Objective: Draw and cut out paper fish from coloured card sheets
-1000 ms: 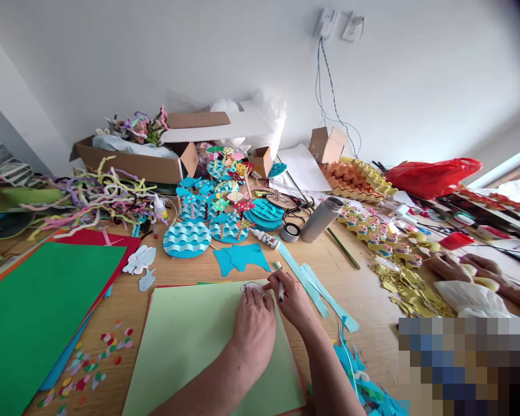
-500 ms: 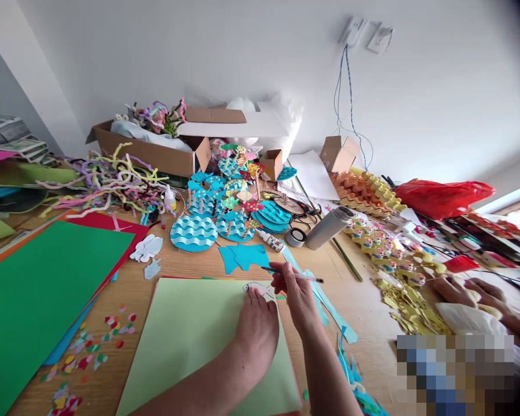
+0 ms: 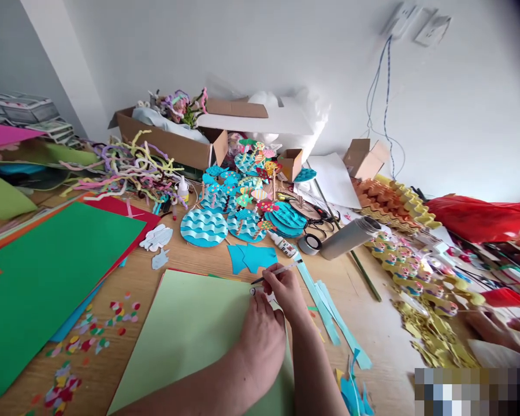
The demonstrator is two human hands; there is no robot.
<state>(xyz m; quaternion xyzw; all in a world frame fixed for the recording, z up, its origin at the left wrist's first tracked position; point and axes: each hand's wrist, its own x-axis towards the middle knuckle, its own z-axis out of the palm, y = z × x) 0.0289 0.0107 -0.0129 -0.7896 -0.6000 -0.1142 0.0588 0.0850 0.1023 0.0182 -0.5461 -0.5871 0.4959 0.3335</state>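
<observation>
My left hand (image 3: 264, 332) lies with its fingers stretched flat over a small white fish cutout (image 3: 254, 291), pressing it near the top right corner of a light green sheet (image 3: 186, 323). The fish's round eye shows beyond my fingertips; the rest is mostly covered. In my right hand (image 3: 287, 293) is a slim pen (image 3: 292, 266), pinched between thumb and fingers. Its dark tip points left and sits at the sheet's top edge by the fish's head. Whether the tip touches the paper I cannot tell. Blue paper pieces (image 3: 260, 258) lie just beyond.
Green card (image 3: 65, 271) and paper dots (image 3: 86, 345) lie left. Beyond are wavy blue discs (image 3: 203, 226), a glue bottle (image 3: 283, 245) and a grey flask (image 3: 351, 237). Pale blue strips (image 3: 320, 303) run right of the sheet. Another person's hands (image 3: 489, 326) are at far right.
My right hand has moved left and the pen tip has come from the fish's tail side to its head. My left hand stays on the fish. The camera view has turned slightly.
</observation>
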